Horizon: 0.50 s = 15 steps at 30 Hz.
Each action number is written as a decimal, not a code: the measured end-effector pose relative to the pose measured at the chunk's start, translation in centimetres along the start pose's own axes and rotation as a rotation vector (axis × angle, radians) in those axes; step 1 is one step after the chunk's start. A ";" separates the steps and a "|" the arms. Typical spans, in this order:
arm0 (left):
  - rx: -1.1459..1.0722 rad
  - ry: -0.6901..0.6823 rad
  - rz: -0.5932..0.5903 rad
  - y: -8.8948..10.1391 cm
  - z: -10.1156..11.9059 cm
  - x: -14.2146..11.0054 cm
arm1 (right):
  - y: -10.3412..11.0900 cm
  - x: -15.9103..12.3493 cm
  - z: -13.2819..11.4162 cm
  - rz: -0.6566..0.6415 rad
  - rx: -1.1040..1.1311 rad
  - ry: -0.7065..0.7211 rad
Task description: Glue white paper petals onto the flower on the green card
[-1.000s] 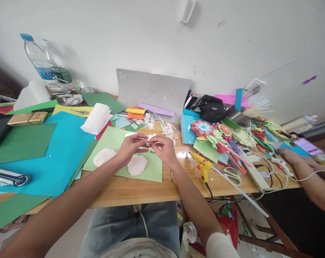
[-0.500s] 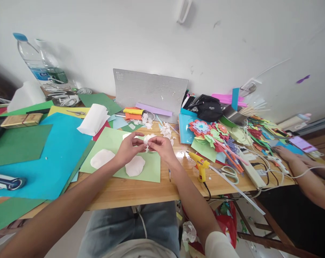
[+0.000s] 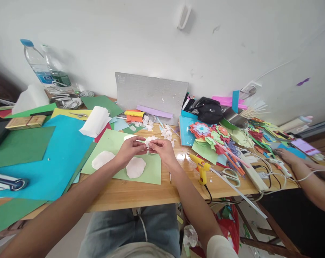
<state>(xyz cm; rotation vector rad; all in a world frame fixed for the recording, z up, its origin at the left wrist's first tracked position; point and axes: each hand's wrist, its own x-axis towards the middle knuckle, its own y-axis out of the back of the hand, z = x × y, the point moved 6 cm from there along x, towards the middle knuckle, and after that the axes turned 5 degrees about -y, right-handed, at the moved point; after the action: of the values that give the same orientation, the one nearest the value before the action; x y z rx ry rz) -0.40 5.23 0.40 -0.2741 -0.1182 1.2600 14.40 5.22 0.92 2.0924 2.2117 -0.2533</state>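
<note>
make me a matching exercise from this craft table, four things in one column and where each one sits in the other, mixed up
Things:
1. small white paper piece
2. yellow glue gun
3. water bottles
4. grey cutting mat

Places:
a. leaning on the wall at the back
b. far left corner of the table
c. pinched between the left hand and right hand
d. on bare wood, right of the light green sheet

Pairs: 1-c, 2-d, 3-b, 4-a

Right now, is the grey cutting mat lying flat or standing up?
Standing up: the grey cutting mat leans on its edge against the white wall behind the table.
</note>
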 end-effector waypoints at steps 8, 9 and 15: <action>0.012 -0.016 0.012 -0.4 0.2 -0.2 | 0.0 -0.1 -0.1 0.017 0.015 0.012; 0.012 -0.019 0.018 -0.4 0.1 -0.2 | -0.1 -0.1 -0.1 0.016 0.013 0.015; 0.049 -0.027 0.052 -0.1 0.2 0.0 | 0.2 -0.1 -0.4 -0.018 -0.059 0.068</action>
<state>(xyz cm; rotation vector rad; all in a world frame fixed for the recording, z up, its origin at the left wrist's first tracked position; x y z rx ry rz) -0.40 5.21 0.62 -0.2194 -0.1032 1.3171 14.61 5.24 1.34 2.0809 2.2475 -0.1180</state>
